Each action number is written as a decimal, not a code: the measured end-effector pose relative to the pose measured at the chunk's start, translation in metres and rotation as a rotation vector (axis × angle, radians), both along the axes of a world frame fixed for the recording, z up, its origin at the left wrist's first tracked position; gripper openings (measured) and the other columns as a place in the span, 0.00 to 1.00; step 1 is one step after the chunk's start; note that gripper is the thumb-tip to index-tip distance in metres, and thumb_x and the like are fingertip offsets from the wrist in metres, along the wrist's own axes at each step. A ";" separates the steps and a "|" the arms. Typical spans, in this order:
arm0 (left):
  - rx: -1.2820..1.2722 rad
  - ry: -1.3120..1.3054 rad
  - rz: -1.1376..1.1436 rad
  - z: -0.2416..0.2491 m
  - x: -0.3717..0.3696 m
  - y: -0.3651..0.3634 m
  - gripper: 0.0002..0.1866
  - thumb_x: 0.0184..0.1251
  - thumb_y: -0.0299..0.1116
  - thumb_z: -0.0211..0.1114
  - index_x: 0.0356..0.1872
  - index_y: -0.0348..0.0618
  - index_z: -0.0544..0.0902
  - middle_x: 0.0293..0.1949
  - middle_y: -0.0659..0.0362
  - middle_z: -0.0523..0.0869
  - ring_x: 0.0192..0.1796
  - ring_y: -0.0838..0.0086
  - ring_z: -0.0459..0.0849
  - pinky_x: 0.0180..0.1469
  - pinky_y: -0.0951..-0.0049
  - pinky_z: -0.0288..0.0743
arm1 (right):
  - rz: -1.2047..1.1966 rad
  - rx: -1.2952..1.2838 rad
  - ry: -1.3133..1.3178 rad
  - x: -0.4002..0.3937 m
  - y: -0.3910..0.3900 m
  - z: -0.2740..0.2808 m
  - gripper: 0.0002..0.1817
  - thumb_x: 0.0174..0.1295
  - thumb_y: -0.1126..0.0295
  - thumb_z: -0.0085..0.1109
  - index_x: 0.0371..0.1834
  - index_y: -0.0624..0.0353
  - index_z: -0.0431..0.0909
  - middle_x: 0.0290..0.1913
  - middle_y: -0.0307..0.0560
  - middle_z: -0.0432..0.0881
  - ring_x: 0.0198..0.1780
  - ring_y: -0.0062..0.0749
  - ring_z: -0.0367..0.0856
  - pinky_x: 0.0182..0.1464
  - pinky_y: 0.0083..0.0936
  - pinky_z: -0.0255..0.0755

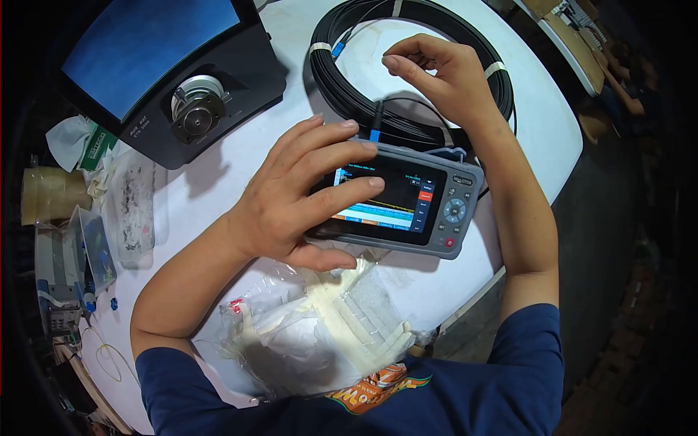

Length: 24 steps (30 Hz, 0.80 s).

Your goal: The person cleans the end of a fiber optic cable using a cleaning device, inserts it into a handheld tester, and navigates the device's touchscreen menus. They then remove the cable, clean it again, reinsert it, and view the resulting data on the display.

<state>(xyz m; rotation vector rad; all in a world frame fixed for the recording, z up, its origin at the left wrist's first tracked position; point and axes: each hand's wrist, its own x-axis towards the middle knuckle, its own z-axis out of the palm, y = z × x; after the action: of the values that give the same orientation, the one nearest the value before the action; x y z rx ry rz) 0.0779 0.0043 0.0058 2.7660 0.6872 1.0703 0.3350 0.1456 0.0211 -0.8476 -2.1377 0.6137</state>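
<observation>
My left hand (298, 192) is open, its fingers spread over the left part of a grey handheld fibre tester (465, 185). The fingertips overlap its lit screen (385, 203), which shows a trace line and rows of coloured buttons; the thumb is near its lower edge. A blue-tipped connector (376, 131) with a black boot stands at the tester's top edge, a thin black lead running from it. Above a coil of black cable (338, 91), my right hand (451, 76) has its fingers curled in toward the thumb, with nothing showing between them. Another blue connector (338, 49) lies inside the coil.
A black machine (240, 94) with a large blue screen stands at the upper left. Left of me are a tape roll (54, 196), a clear plastic box (134, 211) and a bin (94, 243). Plastic wrapping (313, 327) lies in front of my body. Another person's arm (614, 91) shows far right.
</observation>
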 end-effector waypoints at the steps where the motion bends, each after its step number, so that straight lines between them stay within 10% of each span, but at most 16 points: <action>1: -0.001 -0.001 -0.003 0.000 0.001 -0.001 0.39 0.60 0.70 0.68 0.63 0.50 0.83 0.65 0.43 0.80 0.69 0.41 0.76 0.73 0.39 0.64 | -0.003 -0.001 -0.001 0.000 0.000 0.000 0.12 0.69 0.64 0.71 0.46 0.62 0.90 0.38 0.41 0.91 0.38 0.19 0.85 0.44 0.20 0.77; 24: -0.139 -0.097 -0.022 0.001 0.002 0.002 0.35 0.52 0.52 0.80 0.59 0.45 0.82 0.66 0.42 0.77 0.70 0.41 0.76 0.70 0.44 0.72 | -0.009 0.090 0.276 0.010 -0.003 0.008 0.10 0.71 0.69 0.68 0.48 0.66 0.87 0.37 0.43 0.90 0.39 0.23 0.88 0.45 0.19 0.80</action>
<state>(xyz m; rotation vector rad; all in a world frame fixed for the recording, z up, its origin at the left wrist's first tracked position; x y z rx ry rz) 0.0803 0.0059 0.0064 2.5805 0.6889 1.0991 0.3451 0.1427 0.0286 -0.6809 -1.8955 0.5890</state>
